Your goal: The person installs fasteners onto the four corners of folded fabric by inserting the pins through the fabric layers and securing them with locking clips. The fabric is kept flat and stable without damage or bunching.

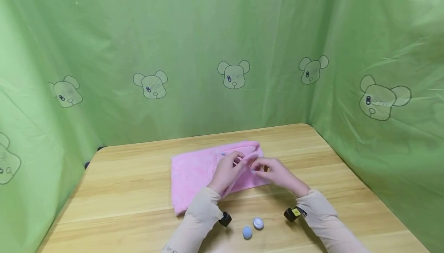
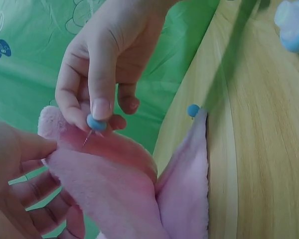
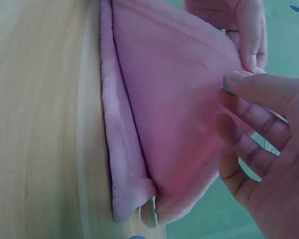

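Observation:
A folded pink plush cloth lies on the table, its right part lifted and bunched between the hands. My left hand pinches the raised edge of the cloth between thumb and fingers. Just to the right, my right hand pinches the blue round head of a twist pin between thumb and forefinger. The pin's thin spiral metal shaft points down at the pink fabric, its tip right by the fold. Another blue pin head shows at the cloth's far corner in the left wrist view.
Near the front of the wooden table sit a blue round-headed piece and a pale blue-and-white one. Green curtain printed with bear faces stands behind and on both sides. Each wrist carries a black camera.

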Demonstrator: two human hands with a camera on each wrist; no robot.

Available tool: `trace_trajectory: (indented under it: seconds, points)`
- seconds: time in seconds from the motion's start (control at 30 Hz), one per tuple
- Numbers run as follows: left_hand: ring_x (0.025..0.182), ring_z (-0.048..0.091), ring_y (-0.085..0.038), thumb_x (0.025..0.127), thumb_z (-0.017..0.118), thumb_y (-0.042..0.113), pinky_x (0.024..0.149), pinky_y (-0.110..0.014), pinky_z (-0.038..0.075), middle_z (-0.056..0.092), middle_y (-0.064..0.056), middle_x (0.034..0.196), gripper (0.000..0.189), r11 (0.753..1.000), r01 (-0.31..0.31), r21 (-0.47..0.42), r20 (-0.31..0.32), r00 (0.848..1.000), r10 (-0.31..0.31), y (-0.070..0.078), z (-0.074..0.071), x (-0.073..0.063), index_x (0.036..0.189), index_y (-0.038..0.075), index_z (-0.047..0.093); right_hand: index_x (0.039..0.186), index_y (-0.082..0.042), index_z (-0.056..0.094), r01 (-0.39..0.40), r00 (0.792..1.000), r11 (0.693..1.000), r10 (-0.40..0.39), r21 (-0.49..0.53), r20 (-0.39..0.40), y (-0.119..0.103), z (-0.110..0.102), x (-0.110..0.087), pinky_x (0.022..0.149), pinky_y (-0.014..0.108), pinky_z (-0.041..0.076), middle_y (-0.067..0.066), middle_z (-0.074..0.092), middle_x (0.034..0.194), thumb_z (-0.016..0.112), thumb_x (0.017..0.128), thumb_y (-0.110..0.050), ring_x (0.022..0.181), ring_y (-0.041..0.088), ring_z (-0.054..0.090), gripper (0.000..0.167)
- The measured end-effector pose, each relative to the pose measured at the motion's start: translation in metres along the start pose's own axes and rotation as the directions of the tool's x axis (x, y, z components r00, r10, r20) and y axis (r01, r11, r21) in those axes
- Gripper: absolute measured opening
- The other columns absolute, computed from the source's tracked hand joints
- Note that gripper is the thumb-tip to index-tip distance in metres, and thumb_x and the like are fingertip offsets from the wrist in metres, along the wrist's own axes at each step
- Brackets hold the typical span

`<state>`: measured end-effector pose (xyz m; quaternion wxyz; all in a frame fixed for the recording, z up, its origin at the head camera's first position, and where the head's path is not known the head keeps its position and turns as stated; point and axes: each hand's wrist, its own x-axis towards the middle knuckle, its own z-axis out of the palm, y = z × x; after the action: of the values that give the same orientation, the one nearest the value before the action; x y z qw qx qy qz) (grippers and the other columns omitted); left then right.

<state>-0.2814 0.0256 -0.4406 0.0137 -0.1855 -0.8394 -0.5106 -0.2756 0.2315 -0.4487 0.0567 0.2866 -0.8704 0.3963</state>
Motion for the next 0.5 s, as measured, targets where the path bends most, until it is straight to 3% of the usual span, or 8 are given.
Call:
trace_trajectory:
  seconds: [0.13,0.27,0.5]
  points:
    - [0.072,0.056,-0.005,0.096,0.059,0.027,0.065,-0.02,0.049,0.066,0.003,0.087,0.014,1.0,-0.014,0.004,0.038,0.999,0.014,0.002,0.002,-0.002,0.106,0.021,0.066,0.097,-0.013,0.07,0.019,0.999,1.0,-0.02,-0.017,-0.028,0.002,0.002,0.001,0.062,0.022,0.048,0.002,0.068,0.086,0.071,0.085,-0.006,0.072,0.01,0.054,0.014]
    - [0.071,0.054,-0.002,0.096,0.06,0.024,0.065,-0.017,0.048,0.068,0.001,0.09,0.015,0.996,-0.074,0.049,0.042,0.997,0.072,0.005,0.004,-0.003,0.107,0.017,0.068,0.095,-0.014,0.07,0.06,0.994,0.997,-0.065,-0.058,-0.088,0.004,0.006,0.001,0.063,0.022,0.049,0.0,0.068,0.087,0.073,0.082,-0.002,0.074,0.007,0.056,0.017]
    - [0.073,0.056,-0.003,0.095,0.061,0.019,0.068,-0.015,0.048,0.071,-0.004,0.093,0.016,0.973,-0.166,0.158,0.008,0.986,0.167,0.011,0.007,-0.003,0.105,0.01,0.069,0.093,-0.01,0.065,0.177,0.951,0.97,-0.213,-0.167,-0.226,0.009,0.012,0.001,0.067,0.033,0.054,0.001,0.067,0.086,0.076,0.076,0.003,0.075,0.013,0.06,0.024]
